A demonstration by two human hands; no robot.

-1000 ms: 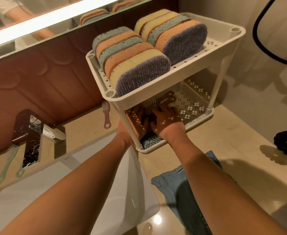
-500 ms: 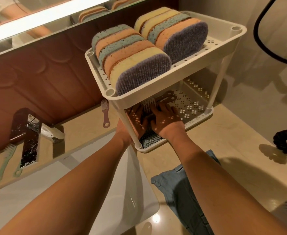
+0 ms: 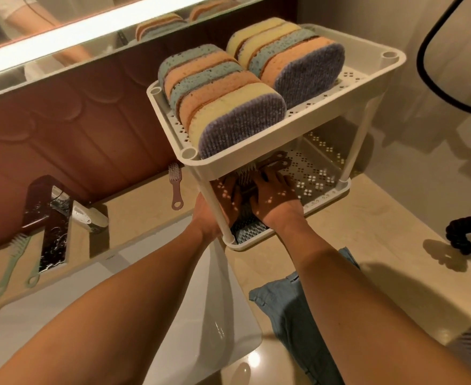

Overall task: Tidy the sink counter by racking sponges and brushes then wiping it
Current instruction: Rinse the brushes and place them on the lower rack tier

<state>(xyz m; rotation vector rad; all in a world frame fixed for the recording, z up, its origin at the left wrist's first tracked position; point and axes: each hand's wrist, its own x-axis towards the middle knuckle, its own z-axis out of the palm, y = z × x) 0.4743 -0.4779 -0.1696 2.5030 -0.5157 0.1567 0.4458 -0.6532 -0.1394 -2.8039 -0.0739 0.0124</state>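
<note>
Beige polished stone counter [image 3: 367,218] runs along a brown panelled wall, with a white rectangular sink [image 3: 173,315] set into it at the left. On the counter, right of the sink, stands a white plastic two-tier rack [image 3: 298,126].

Its upper tier holds two rows of oval sponges [image 3: 228,107], blue, orange and yellow with grey scrubbing faces, all standing on edge and pressed close together.

Both hands are inside the lower tier [image 3: 317,173]. The right hand [image 3: 274,197] lies palm down with its fingers nearly straight, resting on a brown-handled brush with white bristles [image 3: 277,159] that lies on the perforated floor. The left hand [image 3: 224,195] is just beside it, partly hidden by the rack's front post, so I cannot tell if it grips something.

A small pink brush [image 3: 175,187] lies on the counter against the wall, left of the rack. Two pale green brushes [image 3: 12,262] lie beside the chrome faucet [image 3: 52,226], far left. A crumpled blue cloth [image 3: 292,315] lies on the counter under the right forearm, and a black coiled ring [image 3: 468,240] rests at the right edge.
</note>
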